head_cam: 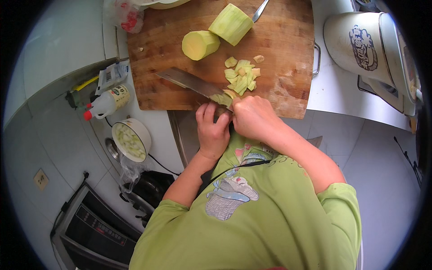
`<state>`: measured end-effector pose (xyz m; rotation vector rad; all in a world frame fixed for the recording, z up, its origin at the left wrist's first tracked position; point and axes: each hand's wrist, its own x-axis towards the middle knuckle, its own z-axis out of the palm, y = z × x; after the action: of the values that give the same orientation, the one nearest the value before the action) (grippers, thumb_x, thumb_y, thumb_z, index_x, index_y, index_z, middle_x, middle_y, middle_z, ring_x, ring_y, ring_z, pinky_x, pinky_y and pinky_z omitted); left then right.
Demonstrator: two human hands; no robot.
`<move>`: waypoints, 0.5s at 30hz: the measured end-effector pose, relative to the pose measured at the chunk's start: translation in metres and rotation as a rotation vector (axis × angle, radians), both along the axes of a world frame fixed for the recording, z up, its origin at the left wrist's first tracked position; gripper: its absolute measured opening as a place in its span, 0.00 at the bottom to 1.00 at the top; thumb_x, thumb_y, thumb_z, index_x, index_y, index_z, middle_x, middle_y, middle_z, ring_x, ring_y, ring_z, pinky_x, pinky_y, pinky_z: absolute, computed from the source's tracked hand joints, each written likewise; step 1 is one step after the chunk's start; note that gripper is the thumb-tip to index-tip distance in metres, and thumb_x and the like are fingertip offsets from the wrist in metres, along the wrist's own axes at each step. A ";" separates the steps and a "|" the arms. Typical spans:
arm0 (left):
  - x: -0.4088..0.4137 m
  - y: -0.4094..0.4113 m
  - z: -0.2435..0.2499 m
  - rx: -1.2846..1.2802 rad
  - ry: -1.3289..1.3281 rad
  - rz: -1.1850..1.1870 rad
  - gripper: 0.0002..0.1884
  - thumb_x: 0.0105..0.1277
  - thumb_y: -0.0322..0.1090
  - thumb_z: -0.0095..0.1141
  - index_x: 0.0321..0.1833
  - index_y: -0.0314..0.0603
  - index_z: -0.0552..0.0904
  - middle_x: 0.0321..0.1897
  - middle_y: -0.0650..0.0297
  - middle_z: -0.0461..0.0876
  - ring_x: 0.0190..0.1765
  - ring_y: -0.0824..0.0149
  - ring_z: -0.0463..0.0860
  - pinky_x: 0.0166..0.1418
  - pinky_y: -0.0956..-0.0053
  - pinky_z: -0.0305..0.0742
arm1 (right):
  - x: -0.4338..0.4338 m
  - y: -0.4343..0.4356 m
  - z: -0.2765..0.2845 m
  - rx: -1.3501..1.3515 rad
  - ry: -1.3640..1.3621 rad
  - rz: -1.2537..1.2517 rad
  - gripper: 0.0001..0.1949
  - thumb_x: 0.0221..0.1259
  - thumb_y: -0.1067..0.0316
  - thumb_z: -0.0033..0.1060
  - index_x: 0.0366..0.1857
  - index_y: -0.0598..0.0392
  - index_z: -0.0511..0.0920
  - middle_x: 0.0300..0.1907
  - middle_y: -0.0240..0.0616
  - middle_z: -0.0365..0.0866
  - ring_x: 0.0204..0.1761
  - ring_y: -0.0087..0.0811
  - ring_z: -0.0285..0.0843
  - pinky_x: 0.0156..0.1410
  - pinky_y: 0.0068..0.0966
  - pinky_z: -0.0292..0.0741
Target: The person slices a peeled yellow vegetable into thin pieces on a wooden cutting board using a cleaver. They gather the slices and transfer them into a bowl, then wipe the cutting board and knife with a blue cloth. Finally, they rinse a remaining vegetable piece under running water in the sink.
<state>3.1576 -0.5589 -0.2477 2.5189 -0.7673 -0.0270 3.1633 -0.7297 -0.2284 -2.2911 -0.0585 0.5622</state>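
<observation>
My right hand [253, 116] is closed on the handle of a kitchen cleaver [195, 84], whose broad blade points up and left over the front of a wooden cutting board [283, 40]. My left hand [213, 130] is at the board's front edge, fingers bent beside the blade; whether it holds a piece is hidden. Pale green bits stick to the blade, and a yellowish slice [230, 93] lies by it. Beyond is a heap of thin green slices [241, 79]. Two peeled, pale green vegetable chunks, one standing off [231, 23] and one showing its yellow cut face [199, 45], lie farther back.
A small knife blade [260, 11] lies at the back of the board. On the left are a plastic bottle [109, 101] and an enamel bowl of cut pale pieces [131, 140]. A white canister [357, 44] stands right. An induction cooker [98, 226] is at lower left.
</observation>
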 end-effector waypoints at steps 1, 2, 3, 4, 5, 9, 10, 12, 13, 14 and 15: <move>0.001 0.000 0.000 0.005 -0.006 -0.002 0.14 0.48 0.19 0.64 0.39 0.41 0.82 0.55 0.51 0.77 0.58 0.45 0.72 0.61 0.54 0.71 | 0.003 0.001 -0.003 0.006 0.009 -0.008 0.09 0.44 0.69 0.61 0.26 0.63 0.84 0.29 0.59 0.84 0.32 0.55 0.86 0.37 0.46 0.82; 0.001 -0.001 0.000 0.010 -0.012 -0.004 0.14 0.48 0.20 0.64 0.39 0.41 0.82 0.55 0.52 0.77 0.58 0.45 0.72 0.61 0.55 0.71 | 0.007 0.002 -0.007 0.013 0.019 -0.017 0.09 0.45 0.69 0.61 0.26 0.63 0.84 0.29 0.59 0.84 0.33 0.55 0.86 0.38 0.46 0.82; 0.001 -0.002 0.001 0.001 -0.010 0.001 0.14 0.49 0.20 0.65 0.40 0.41 0.82 0.55 0.53 0.77 0.58 0.46 0.72 0.61 0.55 0.71 | 0.008 0.003 -0.008 0.017 0.026 -0.025 0.09 0.46 0.68 0.61 0.27 0.63 0.84 0.29 0.59 0.84 0.33 0.55 0.86 0.39 0.46 0.82; 0.002 -0.003 0.002 -0.008 -0.007 0.007 0.14 0.49 0.20 0.66 0.40 0.42 0.83 0.55 0.54 0.77 0.58 0.46 0.72 0.61 0.55 0.71 | 0.006 0.004 -0.011 0.042 0.038 -0.081 0.09 0.47 0.68 0.61 0.28 0.63 0.84 0.29 0.59 0.84 0.34 0.56 0.86 0.40 0.46 0.82; 0.002 -0.004 0.003 -0.018 -0.005 0.012 0.14 0.50 0.21 0.67 0.40 0.42 0.83 0.55 0.55 0.77 0.58 0.47 0.72 0.61 0.56 0.71 | 0.002 0.003 -0.014 0.067 0.051 -0.136 0.09 0.48 0.67 0.61 0.29 0.63 0.84 0.29 0.59 0.84 0.35 0.57 0.85 0.42 0.47 0.82; 0.001 -0.003 0.004 -0.039 -0.001 0.014 0.16 0.51 0.23 0.70 0.43 0.44 0.85 0.55 0.56 0.77 0.58 0.48 0.72 0.61 0.57 0.71 | -0.004 -0.006 -0.015 0.156 0.109 -0.273 0.10 0.53 0.66 0.60 0.32 0.62 0.84 0.29 0.58 0.84 0.37 0.58 0.84 0.45 0.49 0.81; 0.001 -0.003 0.003 -0.034 -0.002 0.013 0.17 0.51 0.24 0.70 0.44 0.45 0.85 0.55 0.56 0.77 0.58 0.48 0.72 0.61 0.57 0.71 | -0.007 -0.008 -0.013 0.154 0.116 -0.257 0.10 0.53 0.66 0.60 0.33 0.62 0.83 0.29 0.58 0.84 0.37 0.58 0.84 0.45 0.49 0.80; 0.000 -0.002 0.002 -0.024 0.003 0.015 0.17 0.51 0.24 0.71 0.45 0.45 0.85 0.56 0.56 0.77 0.59 0.48 0.72 0.62 0.56 0.71 | -0.015 -0.012 -0.005 0.146 0.133 -0.223 0.10 0.53 0.67 0.60 0.33 0.62 0.83 0.30 0.59 0.84 0.36 0.58 0.84 0.44 0.50 0.80; -0.001 -0.002 0.002 -0.020 0.009 0.019 0.17 0.51 0.24 0.71 0.45 0.45 0.85 0.56 0.55 0.77 0.59 0.48 0.72 0.62 0.56 0.71 | -0.019 -0.014 0.000 0.126 0.125 -0.197 0.10 0.53 0.67 0.60 0.33 0.62 0.83 0.29 0.59 0.84 0.36 0.58 0.84 0.44 0.49 0.80; -0.001 -0.002 0.002 -0.016 0.015 0.023 0.17 0.51 0.24 0.70 0.44 0.44 0.85 0.56 0.55 0.77 0.59 0.47 0.71 0.62 0.56 0.71 | -0.023 -0.017 0.005 0.105 0.117 -0.172 0.09 0.53 0.67 0.59 0.33 0.62 0.83 0.28 0.58 0.83 0.35 0.58 0.84 0.43 0.49 0.80; -0.002 -0.003 0.002 -0.004 0.001 0.026 0.15 0.51 0.25 0.70 0.43 0.44 0.85 0.56 0.54 0.76 0.59 0.47 0.71 0.61 0.56 0.71 | -0.027 -0.019 0.010 0.084 0.110 -0.150 0.09 0.52 0.68 0.59 0.33 0.62 0.83 0.28 0.58 0.83 0.34 0.58 0.84 0.43 0.49 0.80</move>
<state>3.1558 -0.5616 -0.2462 2.5244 -0.7332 -0.0180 3.1363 -0.7485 -0.2182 -2.1580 0.1402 0.5952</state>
